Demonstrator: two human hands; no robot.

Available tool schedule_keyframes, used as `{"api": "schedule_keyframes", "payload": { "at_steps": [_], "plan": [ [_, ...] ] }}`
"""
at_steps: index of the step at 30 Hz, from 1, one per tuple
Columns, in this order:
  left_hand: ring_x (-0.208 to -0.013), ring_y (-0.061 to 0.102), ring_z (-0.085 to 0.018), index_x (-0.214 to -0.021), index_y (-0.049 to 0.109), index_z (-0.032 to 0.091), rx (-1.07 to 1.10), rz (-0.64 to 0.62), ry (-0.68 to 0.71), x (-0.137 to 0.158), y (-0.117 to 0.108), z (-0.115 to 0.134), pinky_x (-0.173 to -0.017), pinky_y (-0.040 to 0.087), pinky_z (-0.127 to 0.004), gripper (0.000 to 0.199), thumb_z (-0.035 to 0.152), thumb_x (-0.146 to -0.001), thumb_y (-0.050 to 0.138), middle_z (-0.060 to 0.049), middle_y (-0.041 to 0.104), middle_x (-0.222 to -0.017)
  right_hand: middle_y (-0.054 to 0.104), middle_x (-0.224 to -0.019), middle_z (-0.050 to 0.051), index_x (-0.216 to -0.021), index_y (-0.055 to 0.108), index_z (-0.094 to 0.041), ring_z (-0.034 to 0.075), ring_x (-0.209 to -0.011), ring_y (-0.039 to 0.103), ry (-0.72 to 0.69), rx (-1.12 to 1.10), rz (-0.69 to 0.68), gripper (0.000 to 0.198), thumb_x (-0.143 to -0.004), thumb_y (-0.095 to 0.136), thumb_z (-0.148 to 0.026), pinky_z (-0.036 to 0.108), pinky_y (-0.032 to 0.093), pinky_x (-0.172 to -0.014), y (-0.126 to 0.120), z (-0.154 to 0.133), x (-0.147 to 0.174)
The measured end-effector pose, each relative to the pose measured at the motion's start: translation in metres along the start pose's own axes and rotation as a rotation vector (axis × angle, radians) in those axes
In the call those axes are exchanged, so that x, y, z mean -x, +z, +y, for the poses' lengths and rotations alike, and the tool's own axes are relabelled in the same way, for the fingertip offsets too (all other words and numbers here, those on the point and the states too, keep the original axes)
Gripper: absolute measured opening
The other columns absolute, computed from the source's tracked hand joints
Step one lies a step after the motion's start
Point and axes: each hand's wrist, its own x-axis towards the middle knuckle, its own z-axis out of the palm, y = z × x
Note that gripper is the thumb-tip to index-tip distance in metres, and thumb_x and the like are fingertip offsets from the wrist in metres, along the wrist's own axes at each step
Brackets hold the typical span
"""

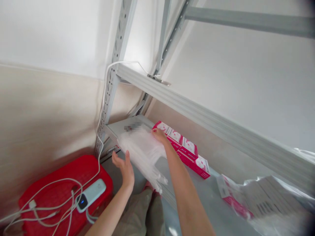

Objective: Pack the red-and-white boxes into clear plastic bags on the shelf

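A stack of thin, clear plastic bags [140, 144] lies on the lower grey metal shelf, its near end hanging over the front edge. My right hand [159, 135] is at the far right edge of the bags with its fingers closed on them, right beside the pink and white boxes [189, 147]. My left hand [125, 168] is in front of the bags on the left, thumb and fingers apart, holding nothing. Whether its fingertips touch the plastic is hard to tell.
A red plastic lid or stool [91, 167] at lower left carries a pale power bank [94, 193] and tangled white cables. An upper shelf beam [197, 114] crosses above my hands. More boxes in clear plastic wrap [268, 196] lie at the right.
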Motion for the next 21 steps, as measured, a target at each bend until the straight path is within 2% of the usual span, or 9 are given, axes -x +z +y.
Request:
{"api": "schedule_keyframes", "payload": {
  "at_steps": [3, 6, 12, 17, 21],
  "plan": [
    [-0.143, -0.002, -0.025, -0.145, 0.011, 0.013, -0.017, -0.154, -0.082, 0.017, 0.011, 0.001, -0.116, 0.001, -0.042, 0.073, 0.049, -0.089, 0.041, -0.018, 0.003, -0.154, 0.069, -0.100, 0.005, -0.097, 0.068, -0.022, 0.020, -0.094, 0.061, -0.001, 0.052, 0.015, 0.025, -0.086, 0.049, -0.034, 0.027, 0.043, -0.079, 0.004, 0.004, 0.003],
    [-0.143, -0.005, -0.024, -0.146, 0.005, 0.010, -0.014, -0.222, -0.083, 0.032, 0.022, 0.003, -0.116, -0.001, -0.040, 0.076, 0.047, -0.089, 0.040, -0.015, -0.004, -0.155, 0.069, -0.101, 0.004, -0.100, 0.068, -0.023, 0.019, -0.094, 0.061, -0.048, 0.077, 0.011, 0.027, -0.088, 0.047, -0.036, 0.026, 0.043, -0.079, 0.005, 0.004, 0.008],
    [-0.143, -0.005, -0.021, -0.146, 0.009, 0.011, -0.013, -0.194, -0.013, 0.043, 0.031, -0.004, -0.117, -0.001, -0.036, 0.070, 0.034, -0.088, 0.041, -0.012, 0.003, -0.156, 0.067, -0.106, 0.004, -0.103, 0.066, -0.023, 0.021, -0.099, 0.060, -0.089, 0.185, 0.015, 0.033, -0.094, 0.036, -0.031, 0.030, 0.043, -0.082, 0.007, 0.000, 0.017],
    [-0.143, -0.004, -0.023, -0.146, 0.010, 0.008, -0.011, -0.229, -0.011, 0.044, 0.031, -0.013, -0.117, -0.003, -0.037, 0.073, 0.030, -0.086, 0.045, -0.014, 0.003, -0.155, 0.061, -0.117, 0.005, -0.118, 0.057, -0.024, 0.023, -0.108, 0.053, -0.098, 0.268, 0.227, 0.034, -0.096, 0.035, -0.037, 0.039, 0.037, -0.093, -0.002, 0.002, 0.033],
    [-0.143, -0.005, -0.024, -0.146, 0.008, 0.007, 0.008, -0.238, 0.015, 0.041, 0.028, -0.019, -0.116, -0.005, -0.034, 0.080, 0.037, -0.084, 0.049, -0.015, -0.002, -0.155, 0.060, -0.114, 0.004, -0.114, 0.057, -0.025, 0.020, -0.106, 0.051, -0.069, 0.233, 0.397, 0.032, -0.097, 0.030, -0.031, 0.035, 0.034, -0.093, -0.026, 0.023, 0.062]
  ]
}}
